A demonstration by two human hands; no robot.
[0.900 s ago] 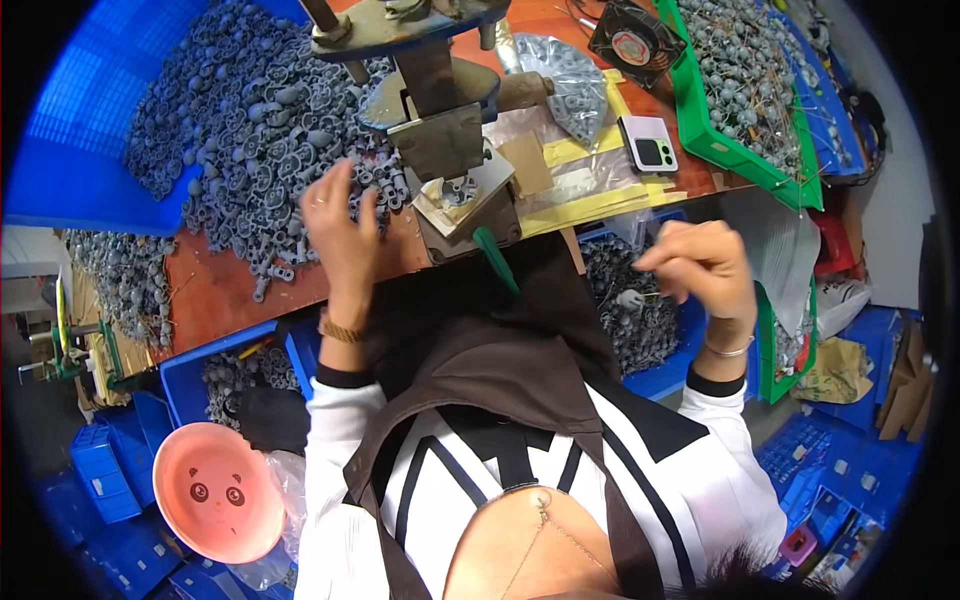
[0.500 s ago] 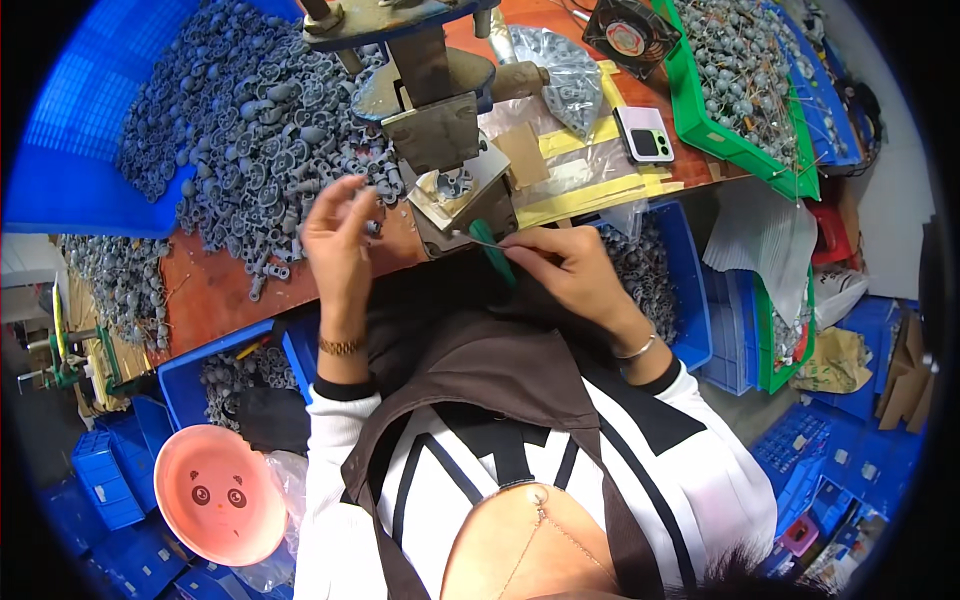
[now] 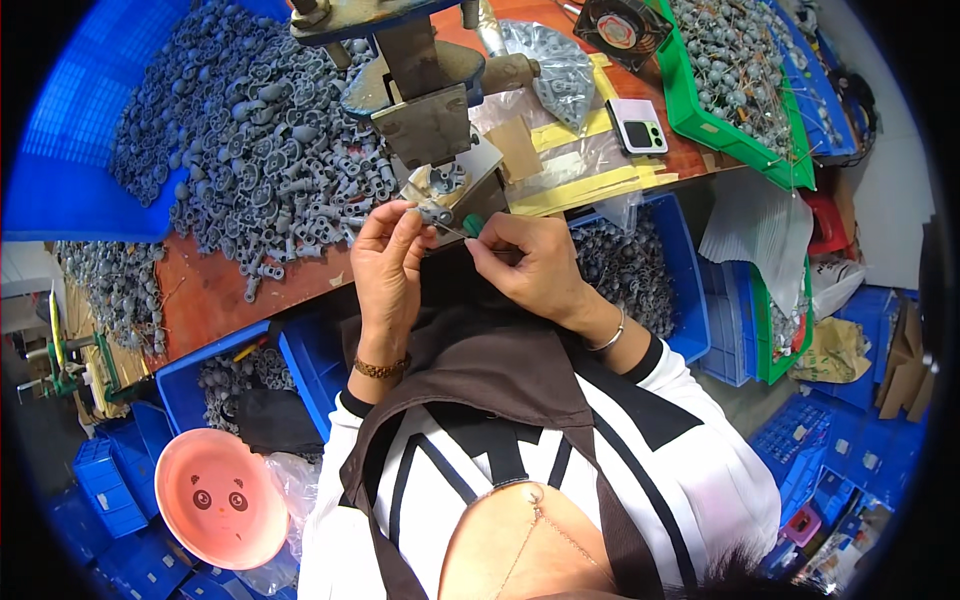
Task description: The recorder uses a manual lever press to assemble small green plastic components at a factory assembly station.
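My left hand (image 3: 388,275) pinches a small grey plastic part (image 3: 436,214) between thumb and fingertips, in front of the press. Close by on the right, my right hand (image 3: 535,262) is closed on a thin metal rod (image 3: 457,233), whose tip reaches toward the grey part. Whether the two touch, I cannot tell. A green object (image 3: 473,224), partly hidden by my right fingers, shows beside the rod. Just beyond my hands stands the press (image 3: 425,125), with a pale fixture (image 3: 480,165) under its ram.
A large heap of grey plastic parts (image 3: 260,120) covers the bench's left side. A phone (image 3: 638,127), a fan (image 3: 625,35) and a green tray (image 3: 720,135) of parts lie to the right. Blue bins (image 3: 690,290) stand below the bench edge; a pink basin (image 3: 220,500) is lower left.
My left hand has come right and nearer from beside the heap, and the grey part now shows in its fingers. My right hand has shifted slightly left with the rod, so both hands are closer together.
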